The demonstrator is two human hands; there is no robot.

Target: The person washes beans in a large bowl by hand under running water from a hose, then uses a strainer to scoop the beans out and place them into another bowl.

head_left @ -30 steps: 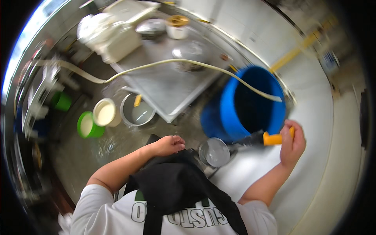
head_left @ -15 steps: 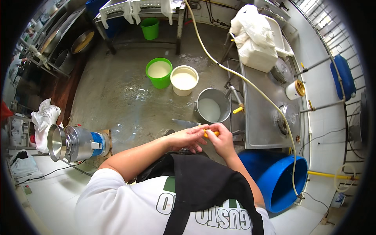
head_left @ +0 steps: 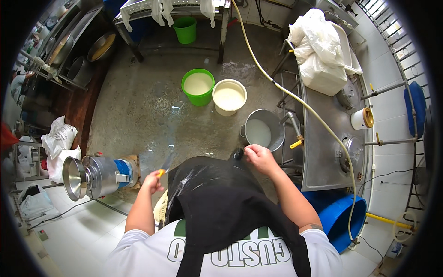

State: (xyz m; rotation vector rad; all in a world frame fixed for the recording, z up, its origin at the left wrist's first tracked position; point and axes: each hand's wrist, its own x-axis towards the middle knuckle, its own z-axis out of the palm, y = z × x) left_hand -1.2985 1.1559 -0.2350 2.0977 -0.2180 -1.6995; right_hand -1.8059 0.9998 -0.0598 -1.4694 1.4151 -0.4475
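In my left hand (head_left: 152,183), low on the left beside my apron, is a knife (head_left: 168,161) with a yellow handle; its thin blade points away from me over the wet floor. My right hand (head_left: 259,159) is apart from it on the right, fingers curled together in front of the grey metal pot (head_left: 258,132). What those fingers hold, if anything, is hidden. Next to their tips shows a small black rounded shape (head_left: 237,154) that I cannot identify. A black apron (head_left: 207,184) covers my lap. Pale whitish liquid stands in the pot.
Ahead stand a green bucket (head_left: 198,98) and a cream bucket (head_left: 229,110), both holding whitish liquid. A grinder (head_left: 99,177) with a metal funnel is at left. A hose (head_left: 295,96) crosses the steel counter (head_left: 318,171) at right; a blue barrel (head_left: 334,217) lies below.
My hands have parted: the left moved left with the knife, the right slightly right and away from the handle. The view has shifted, so the surroundings appear farther right.
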